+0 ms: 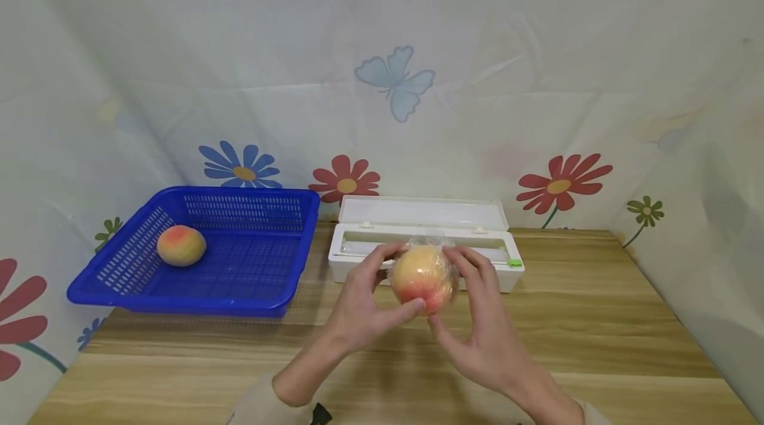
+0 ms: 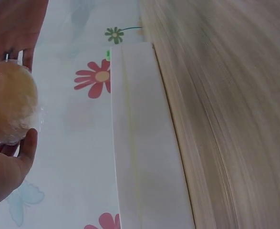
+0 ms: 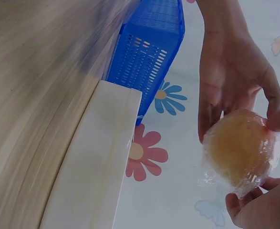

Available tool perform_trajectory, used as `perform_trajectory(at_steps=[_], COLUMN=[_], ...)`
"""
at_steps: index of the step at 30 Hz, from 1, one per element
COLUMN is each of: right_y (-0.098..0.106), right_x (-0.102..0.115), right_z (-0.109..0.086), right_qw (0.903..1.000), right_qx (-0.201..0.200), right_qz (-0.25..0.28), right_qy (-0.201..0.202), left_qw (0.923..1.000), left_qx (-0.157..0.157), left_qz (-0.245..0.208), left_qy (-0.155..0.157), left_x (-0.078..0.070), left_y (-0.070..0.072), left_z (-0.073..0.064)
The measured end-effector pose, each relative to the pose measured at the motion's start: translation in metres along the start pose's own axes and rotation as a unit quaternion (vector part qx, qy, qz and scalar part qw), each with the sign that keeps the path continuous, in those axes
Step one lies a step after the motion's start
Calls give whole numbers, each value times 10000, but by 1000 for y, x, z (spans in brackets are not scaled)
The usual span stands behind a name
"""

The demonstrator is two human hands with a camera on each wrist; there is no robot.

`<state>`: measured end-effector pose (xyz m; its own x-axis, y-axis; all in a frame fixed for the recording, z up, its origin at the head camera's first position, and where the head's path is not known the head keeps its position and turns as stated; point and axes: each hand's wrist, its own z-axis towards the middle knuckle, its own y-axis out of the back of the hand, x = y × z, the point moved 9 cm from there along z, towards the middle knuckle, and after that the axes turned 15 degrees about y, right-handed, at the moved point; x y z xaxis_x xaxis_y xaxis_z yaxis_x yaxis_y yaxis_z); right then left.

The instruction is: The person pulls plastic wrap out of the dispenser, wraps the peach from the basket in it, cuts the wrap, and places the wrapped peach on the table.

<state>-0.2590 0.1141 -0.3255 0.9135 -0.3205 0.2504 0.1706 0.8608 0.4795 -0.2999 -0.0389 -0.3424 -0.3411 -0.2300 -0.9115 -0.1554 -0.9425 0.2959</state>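
A yellow-and-pink peach (image 1: 422,274) wrapped in clear cling film is held up between both hands, in front of a white cling film dispenser (image 1: 347,270). My left hand (image 1: 363,309) grips its left side, thumb across the front and fingers round the far side. On the right, my right hand (image 1: 486,329) holds it with curled fingers at the upper side and the thumb near the bottom. Crinkled film (image 3: 207,177) sticks out from the fruit in the right wrist view. Behind the peach, the dispenser's lid (image 1: 420,211) stands raised, with a pale roll inside.
A blue plastic basket (image 1: 239,279) sits on the wooden table (image 1: 597,319) at the left, with one unwrapped peach (image 1: 181,246) in it. The dispenser carries a green piece (image 1: 514,263) at its right end. A flower-printed cloth (image 1: 286,80) hangs behind and along the sides.
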Motion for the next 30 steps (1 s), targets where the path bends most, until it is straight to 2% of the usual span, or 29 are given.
perform_trajectory(at_steps=[3, 7, 11, 14, 23, 26, 30], right_y=[-2, -3, -1, 0, 0, 0, 1], right_x=[-3, -2, 2, 5, 3, 3, 6], right_z=[-2, 0, 4, 6, 6, 7, 7], right_qw=[9994, 9996, 9996, 9986, 9978, 9974, 9956], right_qx=[234, 243, 102, 54, 212, 243, 167], right_qz=[-69, -69, -106, -104, 94, 69, -28], right_qy=[-247, -144, 246, 506, 618, 673, 925], left_qw=[9997, 9977, 9927, 9892, 9913, 9887, 9810], left_qx=[13, 13, 76, 138, 275, 249, 11], left_qz=[201, 391, 534, 587, 341, 457, 875], left_qy=[-158, -545, -1082, -1337, -1238, -1404, -1730], left_x=[-1, -5, -10, -12, -14, -18, -24], left_y=[-2, -4, -6, -8, -8, -7, -6], left_z=[-1, -3, -4, -5, -6, -7, -10])
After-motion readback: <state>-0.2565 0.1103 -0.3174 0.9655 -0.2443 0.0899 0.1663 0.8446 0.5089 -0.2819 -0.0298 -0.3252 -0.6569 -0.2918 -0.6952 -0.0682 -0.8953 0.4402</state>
